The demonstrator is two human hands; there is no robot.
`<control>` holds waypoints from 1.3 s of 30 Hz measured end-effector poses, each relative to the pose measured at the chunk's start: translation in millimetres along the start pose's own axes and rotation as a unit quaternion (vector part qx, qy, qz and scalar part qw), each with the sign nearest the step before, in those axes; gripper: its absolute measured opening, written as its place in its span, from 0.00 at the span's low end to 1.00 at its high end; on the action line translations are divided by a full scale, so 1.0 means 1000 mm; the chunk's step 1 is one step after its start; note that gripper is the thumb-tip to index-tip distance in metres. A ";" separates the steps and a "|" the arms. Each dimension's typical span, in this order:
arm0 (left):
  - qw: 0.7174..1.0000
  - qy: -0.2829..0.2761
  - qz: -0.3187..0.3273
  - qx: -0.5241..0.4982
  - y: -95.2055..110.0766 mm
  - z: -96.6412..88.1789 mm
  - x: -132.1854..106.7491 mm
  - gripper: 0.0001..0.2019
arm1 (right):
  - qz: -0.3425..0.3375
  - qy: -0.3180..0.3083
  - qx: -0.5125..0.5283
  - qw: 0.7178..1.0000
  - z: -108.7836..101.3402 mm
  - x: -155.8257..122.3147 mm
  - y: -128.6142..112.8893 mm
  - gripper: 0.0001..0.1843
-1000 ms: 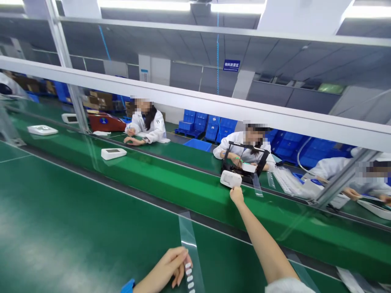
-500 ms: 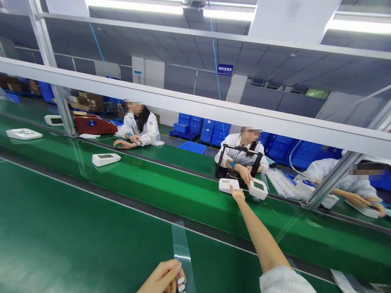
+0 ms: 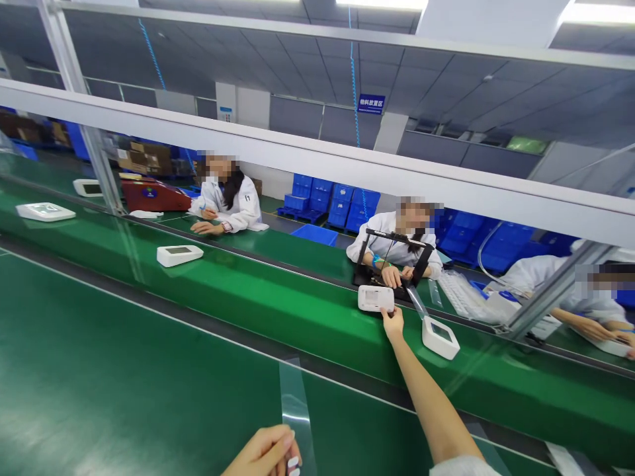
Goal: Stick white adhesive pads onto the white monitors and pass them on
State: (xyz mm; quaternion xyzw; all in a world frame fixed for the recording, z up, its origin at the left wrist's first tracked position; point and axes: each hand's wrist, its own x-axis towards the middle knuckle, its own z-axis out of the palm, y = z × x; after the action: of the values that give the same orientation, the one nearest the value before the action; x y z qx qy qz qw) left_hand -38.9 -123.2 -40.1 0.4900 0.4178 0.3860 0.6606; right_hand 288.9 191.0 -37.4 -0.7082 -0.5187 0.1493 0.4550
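My right hand (image 3: 393,324) reaches across the belt, its fingers closed on the lower right corner of a white plastic device (image 3: 376,299). The device's back, with a pale label, faces me. To the right of my hand another white device (image 3: 440,337) with a grey screen lies on the green conveyor belt (image 3: 278,301). My left hand (image 3: 268,451) is low at the bottom edge, thumb and fingers curled together. Small white pieces (image 3: 294,462) show at its fingertips; their exact kind is unclear. A clear plastic strip (image 3: 296,396) lies just beyond it.
More white devices (image 3: 179,255) lie along the belt to the left. Co-workers in white coats (image 3: 238,201) sit across it. A black frame stand (image 3: 397,237) stands before one co-worker. A metal rail (image 3: 307,155) and slanted posts (image 3: 555,287) cross the view.
The co-worker's hand has let go of the screen-side-up device, which now lies further right on the belt. My right hand has tilted its device more towards me. My left hand has barely moved.
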 end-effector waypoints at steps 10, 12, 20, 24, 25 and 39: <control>1.000 0.003 -0.004 -0.002 -0.004 0.002 0.001 0.31 | 0.011 0.002 -0.052 0.999 -0.037 -0.010 0.015 0.14; 1.000 0.004 -0.004 0.002 0.000 0.003 0.000 0.31 | 0.012 0.003 -0.059 0.998 -0.045 -0.015 0.012 0.14; 1.000 -0.001 0.006 -0.007 0.003 0.003 0.000 0.31 | -0.070 0.060 -0.001 0.996 -0.073 -0.076 -0.045 0.18; 1.000 0.001 0.022 -0.008 0.004 0.005 0.000 0.31 | -0.186 -0.036 0.072 0.979 -0.083 -0.186 -0.072 0.11; 1.000 0.002 0.027 -0.005 0.006 0.007 -0.001 0.31 | -0.207 -0.070 0.086 0.972 -0.086 -0.220 -0.075 0.09; 0.995 0.002 -0.021 -0.098 0.021 0.039 -0.027 0.25 | -0.194 -0.288 0.238 0.907 -0.096 -0.344 -0.084 0.05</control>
State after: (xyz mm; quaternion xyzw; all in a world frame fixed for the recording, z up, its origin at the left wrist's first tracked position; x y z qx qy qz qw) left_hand -13.9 -156.7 -8.5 0.4127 0.3896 0.4124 0.7126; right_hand 160.6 -152.0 -7.9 -0.3909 -0.7034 0.3748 0.4603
